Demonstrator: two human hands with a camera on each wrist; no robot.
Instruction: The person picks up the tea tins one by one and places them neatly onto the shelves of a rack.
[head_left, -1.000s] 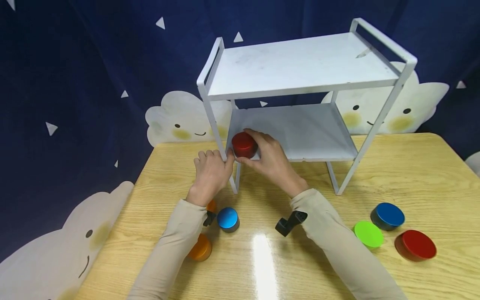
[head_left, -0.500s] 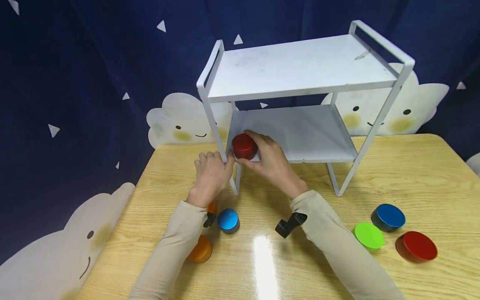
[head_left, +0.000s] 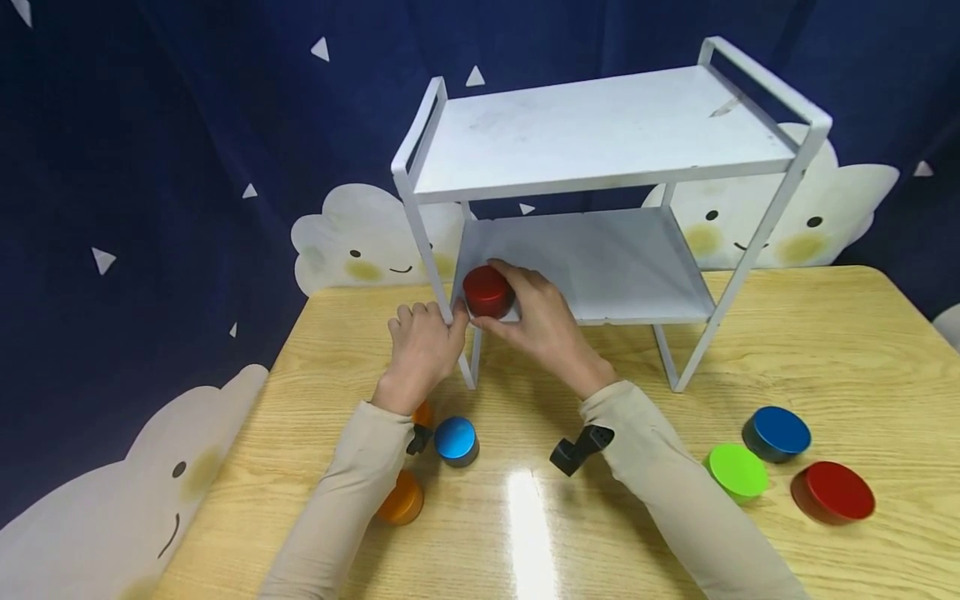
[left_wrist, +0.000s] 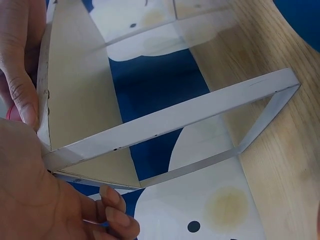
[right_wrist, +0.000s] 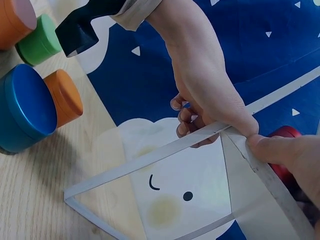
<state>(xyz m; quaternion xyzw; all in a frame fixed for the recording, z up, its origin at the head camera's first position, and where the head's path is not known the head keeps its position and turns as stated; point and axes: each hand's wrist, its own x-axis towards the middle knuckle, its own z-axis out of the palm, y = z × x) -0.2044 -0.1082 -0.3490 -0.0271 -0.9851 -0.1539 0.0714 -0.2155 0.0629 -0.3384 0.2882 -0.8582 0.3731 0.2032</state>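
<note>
A small red round tin sits at the front left corner of the white rack's lower shelf. My right hand holds it from the right, thumb at its front and fingers behind. At the front left post, my left hand grips the rack near the same corner; its thumb lies by the shelf edge. In the right wrist view the left hand's fingers curl beyond the post, and a strip of the red tin shows. The left wrist view shows the left palm against the rack corner.
On the wooden table near the left forearm stand a light blue tin and an orange tin; another orange tin is partly hidden. To the right lie a dark blue tin, a green tin and a larger red tin.
</note>
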